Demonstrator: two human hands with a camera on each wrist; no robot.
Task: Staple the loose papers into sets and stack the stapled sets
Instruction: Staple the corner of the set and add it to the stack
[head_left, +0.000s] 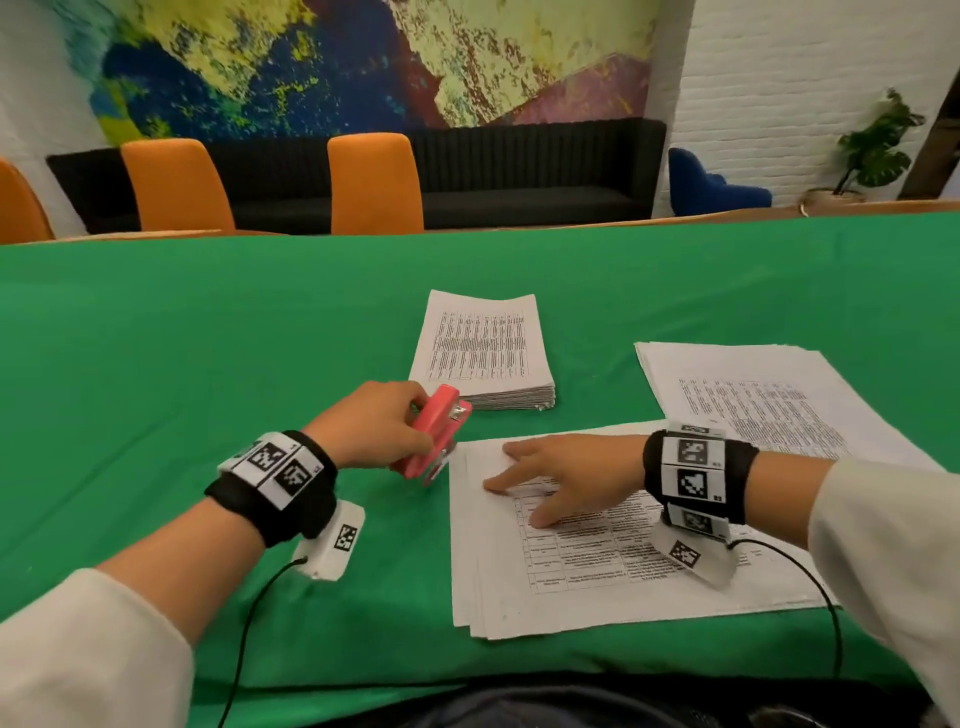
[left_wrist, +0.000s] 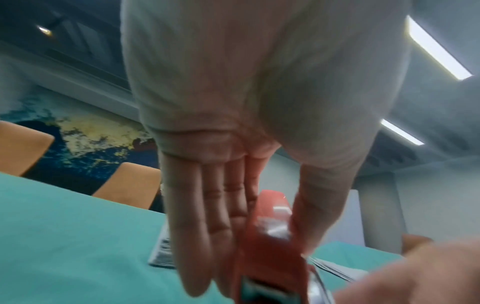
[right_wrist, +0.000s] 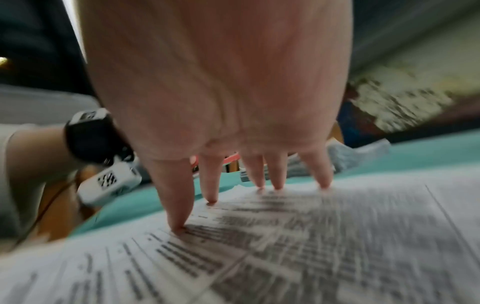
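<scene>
**A:** so what's the wrist cam actually getting? pretty blurry tbh

**B:** mostly the left hand (left_wrist: 233, 144), fills the middle of the frame from the top down. Fingers (left_wrist: 197, 236) are straight and pressed together against the left side of the red stapler (left_wrist: 270, 242), thumb on its right side. Stapler runs down to the bottom edge.

**A:** any paper?

**B:** a printed stack (left_wrist: 162, 255) peeks out left of the fingers on the green worktop (left_wrist: 72, 246), and some sheet edges (left_wrist: 335, 269) lower right. Two orange chairs (left_wrist: 130, 185) at mid left.
</scene>
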